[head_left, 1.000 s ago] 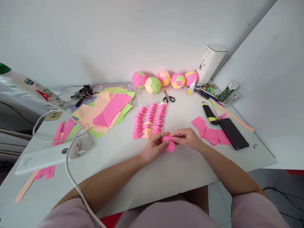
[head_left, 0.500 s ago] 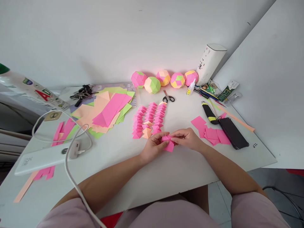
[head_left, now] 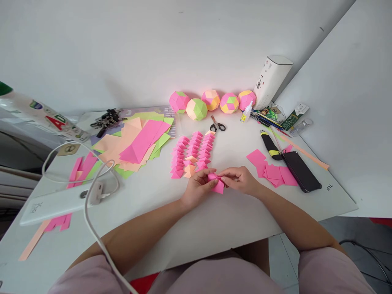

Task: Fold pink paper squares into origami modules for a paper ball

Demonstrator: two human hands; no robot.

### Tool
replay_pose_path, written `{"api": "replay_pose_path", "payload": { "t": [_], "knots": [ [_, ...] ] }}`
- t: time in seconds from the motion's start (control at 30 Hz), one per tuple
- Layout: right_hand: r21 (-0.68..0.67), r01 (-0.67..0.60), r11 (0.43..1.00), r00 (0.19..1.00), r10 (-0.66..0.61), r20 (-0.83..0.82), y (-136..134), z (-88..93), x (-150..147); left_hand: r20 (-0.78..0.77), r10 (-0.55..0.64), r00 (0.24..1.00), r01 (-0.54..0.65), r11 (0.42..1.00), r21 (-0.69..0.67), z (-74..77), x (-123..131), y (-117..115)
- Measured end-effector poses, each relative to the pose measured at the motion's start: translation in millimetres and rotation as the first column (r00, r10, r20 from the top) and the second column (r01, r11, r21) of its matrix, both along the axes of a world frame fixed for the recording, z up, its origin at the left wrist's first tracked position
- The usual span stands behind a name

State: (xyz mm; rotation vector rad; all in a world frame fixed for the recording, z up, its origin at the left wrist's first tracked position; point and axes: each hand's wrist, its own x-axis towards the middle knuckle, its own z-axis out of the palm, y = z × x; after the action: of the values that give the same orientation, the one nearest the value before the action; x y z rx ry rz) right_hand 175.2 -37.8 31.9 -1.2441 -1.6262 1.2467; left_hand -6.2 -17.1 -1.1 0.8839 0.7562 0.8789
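- Two bare hands meet over the near part of the white tabletop point(head_left: 232, 220), with a pink paper piece point(head_left: 218, 188) between them, at the centre of the clock for what follows.
- Left hand point(head_left: 197, 188): fingers curled, nearly closed, the thumb pressing the paper's face from the nine o'clock side.
- Right hand point(head_left: 243, 180): thumb and fingertips drawn into a tight pinch on the paper's three o'clock edge.
- Just changed: the paper's free lower edge sits slightly higher than half a second ago, and its upper part looks more folded over; both hands have barely moved. I judge the creasing to be slightly further along, with the piece only partly folded.
- Between ten and eleven o'clock, near the left hand: three rows of folded paper units point(head_left: 196, 153), mostly pink, some peach.
- Twelve o'clock: black-handled scissors point(head_left: 217, 124), with five faceted paper balls point(head_left: 196, 109) beyond.
- Towards three o'clock: loose pink paper squares point(head_left: 272, 172), overlapping.
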Motion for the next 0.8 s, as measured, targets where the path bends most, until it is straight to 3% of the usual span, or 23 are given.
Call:
{"api": "replay_pose_path", "payload": {
  "t": [0.2,0.3,0.43,0.6,0.8],
  "knots": [
    [0.075,-0.019,0.997,0.991,0.009,0.133,-2.6,-1.8,-1.3,-0.045,-0.005,0.999,0.008,0.998,0.063,-2.8,-0.8,-0.7],
    [0.12,-0.022,0.993,0.991,0.006,0.136,-2.5,-4.3,-1.8,-0.116,0.037,0.993,-0.009,0.972,0.235,-4.9,-0.3,-0.9],
    [0.127,-0.042,0.991,0.987,0.022,0.157,-1.5,-4.5,-0.8,-0.207,0.115,0.971,-0.009,0.893,0.451,-5.2,-0.2,-0.7],
    [0.137,-0.05,0.989,0.984,0.025,0.176,-0.4,-2.4,0.6,-0.188,-0.058,0.981,0.114,0.945,0.308,-4.9,-1.8,-2.7],
    [0.182,-0.078,0.98,0.977,0.039,0.208,0.3,-2.6,1.8,-0.218,-0.027,0.976,0.091,0.952,0.291,-5.8,-1.7,-3.3]
  ]
}}
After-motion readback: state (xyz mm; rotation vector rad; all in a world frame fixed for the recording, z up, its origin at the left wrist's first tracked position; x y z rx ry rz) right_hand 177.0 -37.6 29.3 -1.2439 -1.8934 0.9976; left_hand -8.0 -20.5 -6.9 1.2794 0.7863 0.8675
